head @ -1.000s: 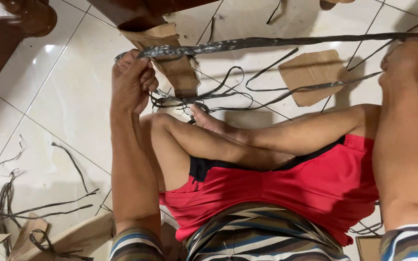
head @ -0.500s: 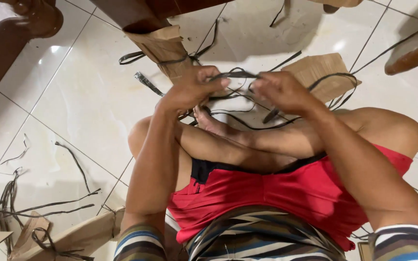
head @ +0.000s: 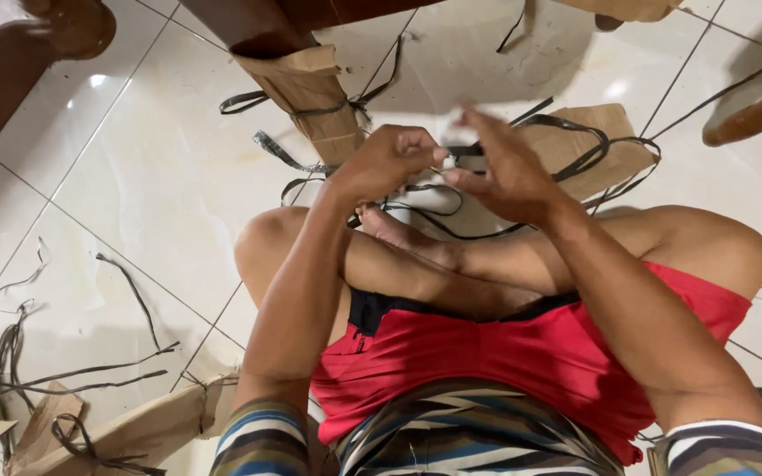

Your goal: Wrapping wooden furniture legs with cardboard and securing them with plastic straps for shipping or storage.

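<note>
Now brought together above the crossed legs since a moment ago, left hand [head: 390,161] and right hand [head: 504,172], both pinched shut on a dark flat strap [head: 575,163], hold it over the tiled floor [head: 134,176] near a paper-wrapped furniture leg [head: 310,97].

Left hand [head: 385,163] fisted, right hand [head: 504,172] blurred, fingers apparently pinching, hands nearly touching

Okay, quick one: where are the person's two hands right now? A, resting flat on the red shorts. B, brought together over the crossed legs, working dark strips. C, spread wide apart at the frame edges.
B: the left hand and right hand meet above the crossed legs, pinching thin dark strips.
</note>
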